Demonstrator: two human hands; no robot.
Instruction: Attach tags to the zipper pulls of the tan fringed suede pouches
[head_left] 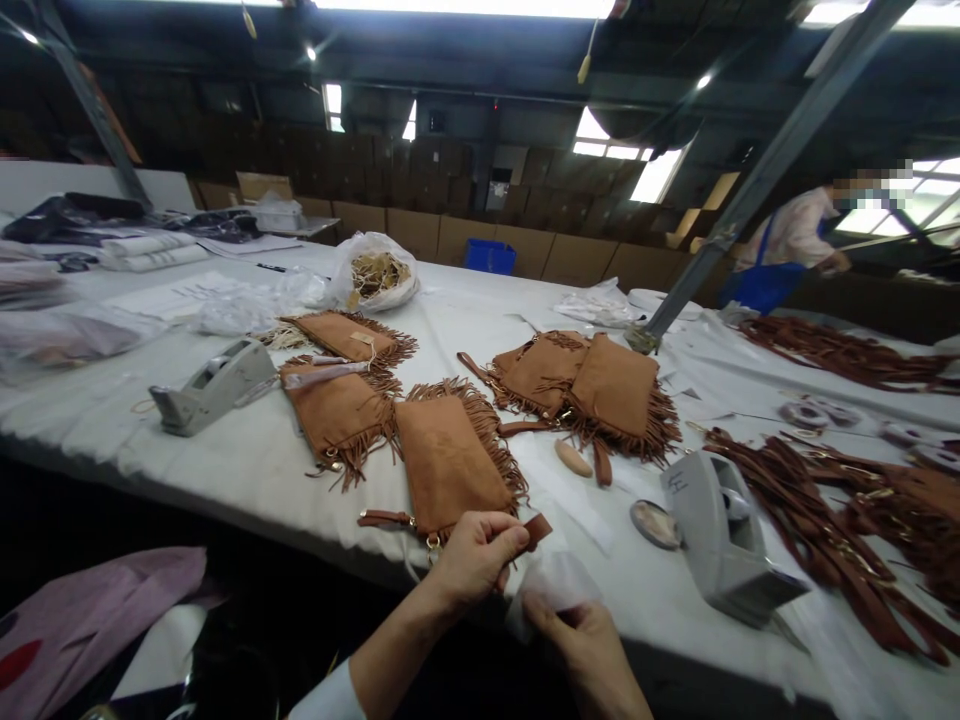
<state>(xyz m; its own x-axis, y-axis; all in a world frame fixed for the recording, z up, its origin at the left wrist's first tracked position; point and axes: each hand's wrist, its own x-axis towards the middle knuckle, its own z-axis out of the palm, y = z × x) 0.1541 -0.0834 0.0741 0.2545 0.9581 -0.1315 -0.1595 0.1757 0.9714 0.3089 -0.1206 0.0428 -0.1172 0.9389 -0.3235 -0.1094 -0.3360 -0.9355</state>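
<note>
My left hand (475, 556) is closed in a pinch on a brown strap tab (535, 530) at the lower corner of a tan fringed suede bag (448, 460) lying at the table's near edge. My right hand (571, 628) is closed on a small piece of translucent white paper (555, 582) just below the tab. Other fringed bags lie behind: one (337, 410) to the left, one (346, 336) farther back and a stacked pair (592, 385) to the right.
Two grey tape dispensers stand on the white table, one at the left (214, 385), one at the right (721, 535). A pile of brown straps (832, 510) lies at the right. A plastic bag (377, 270) sits at the back. A person (787, 245) works far right.
</note>
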